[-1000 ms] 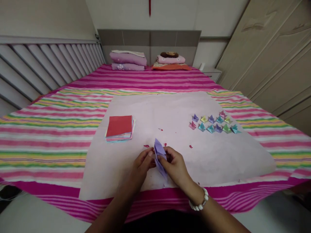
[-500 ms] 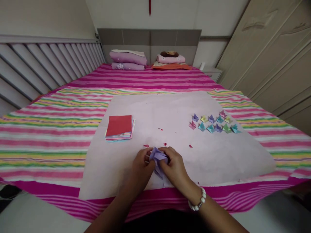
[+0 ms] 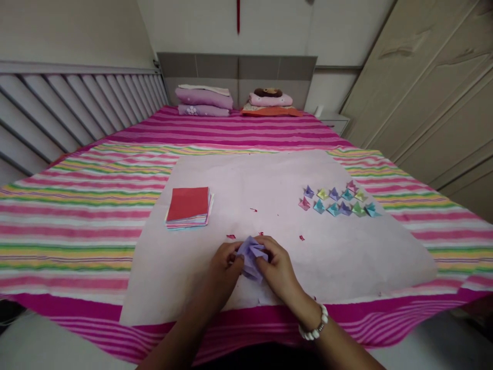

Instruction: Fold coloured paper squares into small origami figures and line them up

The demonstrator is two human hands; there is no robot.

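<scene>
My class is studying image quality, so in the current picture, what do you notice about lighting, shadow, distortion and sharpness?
Head view: dim, fairly even light; head view: soft shadow on the pale sheet beside the left hand; head view: the wardrobe leans, suggesting wide-angle distortion; head view: folds in the purple paper look soft.

I face a grey headboard [image 3: 215, 67] before a pale wall [image 3: 277, 25]; slatted railing [image 3: 73, 97], left; panelled woodwork [image 3: 435, 103], right, near a nightstand [image 3: 333, 125]. Lighting: dim.

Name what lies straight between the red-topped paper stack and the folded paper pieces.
In the head view, a small red scrap and a tiny dark speck lie there on the pale sheet.
</scene>
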